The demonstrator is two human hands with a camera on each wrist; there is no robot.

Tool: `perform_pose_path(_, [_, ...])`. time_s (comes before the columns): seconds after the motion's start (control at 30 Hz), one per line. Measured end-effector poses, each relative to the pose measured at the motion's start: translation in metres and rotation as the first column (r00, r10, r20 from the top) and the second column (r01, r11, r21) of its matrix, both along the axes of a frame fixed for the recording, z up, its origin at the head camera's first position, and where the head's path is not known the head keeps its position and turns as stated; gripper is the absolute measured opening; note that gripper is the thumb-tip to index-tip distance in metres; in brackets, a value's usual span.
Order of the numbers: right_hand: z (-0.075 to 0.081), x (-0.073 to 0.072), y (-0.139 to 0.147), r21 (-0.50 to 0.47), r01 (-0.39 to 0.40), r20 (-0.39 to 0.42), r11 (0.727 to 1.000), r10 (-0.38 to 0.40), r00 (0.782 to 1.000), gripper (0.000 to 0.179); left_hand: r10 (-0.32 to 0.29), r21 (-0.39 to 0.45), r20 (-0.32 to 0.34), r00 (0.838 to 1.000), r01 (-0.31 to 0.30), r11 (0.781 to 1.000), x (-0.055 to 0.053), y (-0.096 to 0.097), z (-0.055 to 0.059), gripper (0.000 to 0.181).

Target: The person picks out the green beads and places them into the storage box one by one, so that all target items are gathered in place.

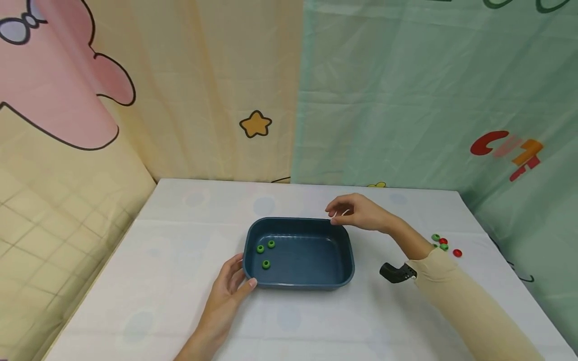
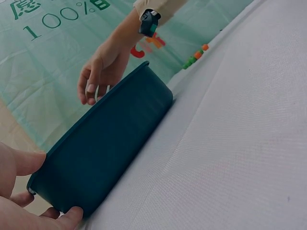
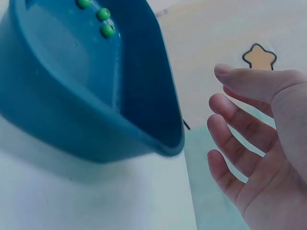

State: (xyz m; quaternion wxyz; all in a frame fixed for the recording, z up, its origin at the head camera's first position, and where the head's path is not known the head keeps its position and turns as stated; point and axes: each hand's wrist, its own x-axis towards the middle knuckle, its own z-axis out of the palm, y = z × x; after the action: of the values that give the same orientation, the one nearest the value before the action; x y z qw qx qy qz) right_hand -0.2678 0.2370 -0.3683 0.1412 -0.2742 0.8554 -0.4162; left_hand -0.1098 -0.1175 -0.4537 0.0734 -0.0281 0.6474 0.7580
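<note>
A dark blue rectangular basin (image 1: 298,287) rests on the white-covered table, with three green beads (image 1: 266,264) lying in its left part. At the basin's left end, my left hand (image 1: 224,292) grips the wall; in the left wrist view its thumb lies at the rim (image 2: 96,106) and its fingers are against the outside. My right hand (image 1: 358,211) hovers by the far right corner. In the right wrist view, the right hand (image 3: 264,139) has loosely bent fingers, apart from the basin, with nothing seen in them.
Several loose red and green beads, among them a red bead (image 1: 457,253), lie on the right of the table (image 1: 180,311). A black wrist device (image 1: 397,273) sticks out from the right sleeve (image 1: 469,301). Printed curtains (image 1: 217,90) hang behind the table.
</note>
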Motion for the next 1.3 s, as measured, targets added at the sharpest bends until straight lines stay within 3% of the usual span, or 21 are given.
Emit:
perform_pose_path(0.43, [-0.004, 0.018, 0.057, 0.045, 0.128, 0.003, 0.991, -0.129, 0.992, 0.030, -0.003, -0.002, 0.002, 1.000, 0.003, 1.000, 0.001, 0.000, -0.004, 0.071])
perform_pose_path(0.83, [-0.003, 0.036, 0.101, 0.092, 0.227, -0.060, 0.970, -0.222, 0.973, 0.032, 0.023, -0.018, 0.004, 1.000, -0.023, 1.000, 0.003, -0.004, -0.003, 0.070])
perform_pose_path(1.03, [-0.004, 0.054, 0.130, 0.110, 0.310, -0.052, 0.944, -0.306, 0.950, 0.039, 0.016, -0.020, -0.007, 1.000, -0.016, 1.000, 0.001, -0.004, -0.003, 0.069])
perform_pose_path(1.3, [-0.020, 0.072, 0.172, 0.152, 0.408, -0.079, 0.900, -0.400, 0.913, 0.041, -0.011, -0.005, -0.017, 1.000, 0.010, 1.000, -0.001, -0.001, -0.002, 0.069])
